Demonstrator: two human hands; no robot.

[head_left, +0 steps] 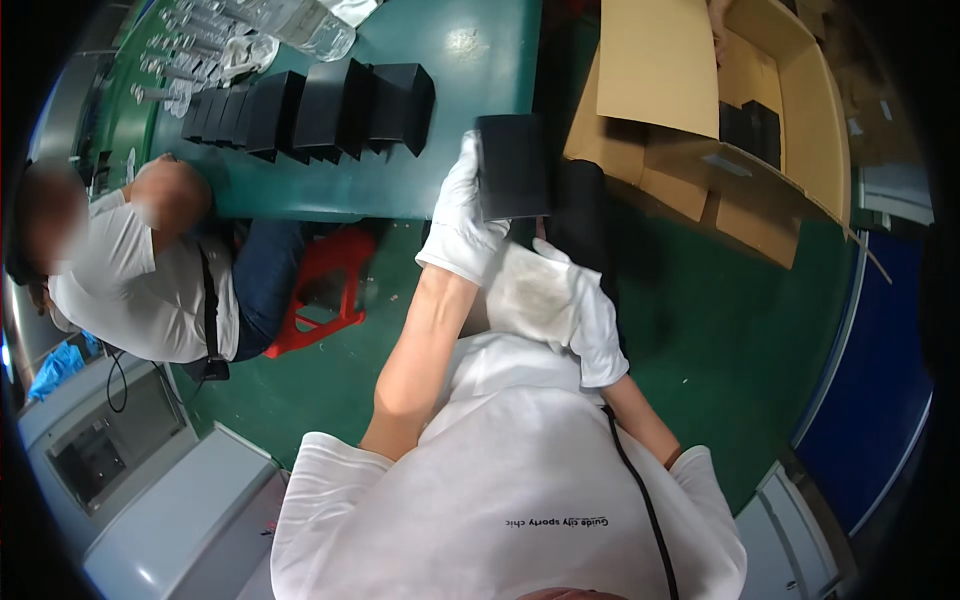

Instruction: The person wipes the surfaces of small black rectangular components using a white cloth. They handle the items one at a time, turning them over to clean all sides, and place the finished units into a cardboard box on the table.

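My left hand [462,222], in a white glove, grips a plain black box [515,168] by its left side, just off the front edge of the green table. The box is held up with one broad flat face in sight. Lower and to the right, close to my body, my right hand [598,335], also gloved in white, is closed on a white cloth [528,295] with a greyish smudge. Most of its fingers are hidden by the cloth. On the table [450,100] several similar black boxes [330,108] stand in a row.
Clear bottles [310,30] crowd the table's far left. To the right, an open cardboard carton [660,80] contains black boxes [762,130]; another person's hand [718,25] reaches its far edge. At left a person in white [140,280] sits on a red stool [335,285].
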